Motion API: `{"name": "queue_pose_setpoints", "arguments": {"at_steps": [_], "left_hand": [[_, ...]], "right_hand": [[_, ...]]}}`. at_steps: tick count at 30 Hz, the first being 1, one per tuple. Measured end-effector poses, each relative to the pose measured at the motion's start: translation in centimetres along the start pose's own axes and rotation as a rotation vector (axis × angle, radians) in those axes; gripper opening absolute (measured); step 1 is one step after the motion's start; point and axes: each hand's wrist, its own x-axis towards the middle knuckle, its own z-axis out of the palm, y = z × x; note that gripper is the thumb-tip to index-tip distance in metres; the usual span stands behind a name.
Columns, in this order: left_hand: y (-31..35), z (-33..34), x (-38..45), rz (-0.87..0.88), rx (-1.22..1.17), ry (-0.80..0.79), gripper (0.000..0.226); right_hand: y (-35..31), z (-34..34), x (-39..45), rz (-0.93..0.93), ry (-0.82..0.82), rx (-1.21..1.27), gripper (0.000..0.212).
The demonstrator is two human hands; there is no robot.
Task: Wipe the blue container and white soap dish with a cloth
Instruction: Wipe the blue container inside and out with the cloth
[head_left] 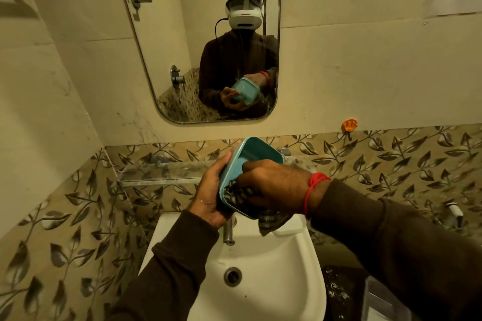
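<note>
Blue container (pixel 257 154) tilted above sink (pixel 271 263); left hand (pixel 212 190) fingers grip its side, right hand (pixel 271 181) fingers hold cloth (pixel 241 194) inside it.

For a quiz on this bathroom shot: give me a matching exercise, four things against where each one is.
Things:
1. blue container
2. cloth
3. red thread
4. orange hook

Places:
A. on the wall right of the mirror
B. around the right wrist
C. gripped by the left hand, above the sink
D. pressed inside the container by the right hand

Pairs: 1-C, 2-D, 3-B, 4-A
</note>
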Motion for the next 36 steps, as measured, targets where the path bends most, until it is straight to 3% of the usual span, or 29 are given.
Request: {"name": "queue_pose_setpoints", "arguments": {"at_steps": [3, 5, 8, 13, 19, 23, 28, 36], "left_hand": [[-1.1, 0.0, 0.0, 0.019, 0.001, -0.017, 0.05], [-1.0, 0.1, 0.0, 0.056, 0.037, -0.023, 0.047], [-0.3, 0.3, 0.3, 0.114, 0.097, -0.04, 0.044], [-0.6, -0.1, 0.8, 0.143, 0.119, -0.023, 0.041], [-0.3, 0.1, 1.0, 0.175, 0.059, 0.009, 0.041], [-0.7, 0.1, 0.7, 0.168, 0.055, 0.011, 0.042], [-0.3, 0.4, 0.1, 0.121, -0.008, -0.035, 0.047], [0.0, 0.0, 0.4, 0.037, -0.011, -0.03, 0.05]], "right_hand": [[0.9, -0.4, 0.1, 0.045, 0.122, -0.302, 0.046], [1.8, -0.4, 0.3, 0.136, 0.218, -0.457, 0.066], [2.1, 0.5, 0.2, 0.248, 0.292, -0.507, 0.086], [1.9, 1.2, 0.4, 0.165, 0.252, -0.494, 0.064], [0.3, 3.1, 0.5, 0.081, 0.192, -0.152, 0.045], [0.7, 3.1, 0.5, 0.077, 0.144, 0.02, 0.041], [2.2, 2.0, -0.1, 0.076, 0.108, 0.419, 0.038], [2.1, 1.7, -0.2, 0.038, 0.373, 1.087, 0.024]]}}
